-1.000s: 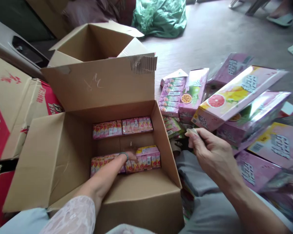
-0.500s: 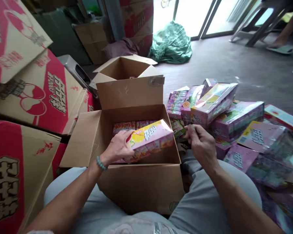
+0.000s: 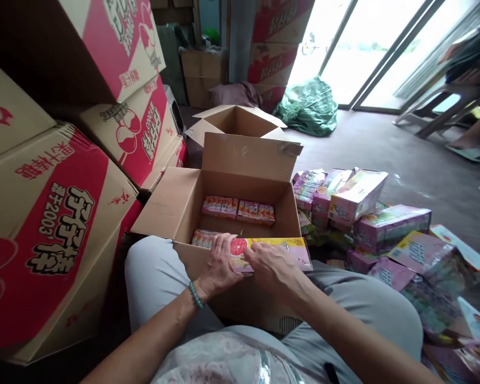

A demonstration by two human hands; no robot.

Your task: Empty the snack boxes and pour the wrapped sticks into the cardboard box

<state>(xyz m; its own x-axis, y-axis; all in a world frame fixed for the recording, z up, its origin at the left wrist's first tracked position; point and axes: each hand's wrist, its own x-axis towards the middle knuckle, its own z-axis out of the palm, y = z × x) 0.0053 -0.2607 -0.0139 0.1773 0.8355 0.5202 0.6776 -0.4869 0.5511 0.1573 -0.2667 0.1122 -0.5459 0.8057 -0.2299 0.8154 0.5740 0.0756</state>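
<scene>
A pink and yellow candy box [image 3: 303, 252] with a grapefruit picture lies across the near rim of the open cardboard carton [image 3: 250, 156]. My left hand [image 3: 221, 262], with a green bead bracelet on its wrist, grips the left end of this box. My right hand [image 3: 274, 269] is closed, its fingertips pressed together against the box's face beside the grapefruit picture; what they pinch, if anything, is hidden. Inside the carton, small packs [image 3: 220, 207] sit along the far wall, and more packs [image 3: 203, 238] show at the near left, partly behind my left hand.
Purple candy boxes [image 3: 390, 226] are heaped on the floor to the right. Large red and tan cartons [image 3: 60, 234] are stacked on the left. Behind the carton stand another open carton [image 3: 240, 120] and a green sack [image 3: 310, 109]. A person's foot [image 3: 466, 146] shows by a stool.
The candy box has come down and nearer, from above the carton to its near rim. My right hand has moved left onto the box. The view has turned left.
</scene>
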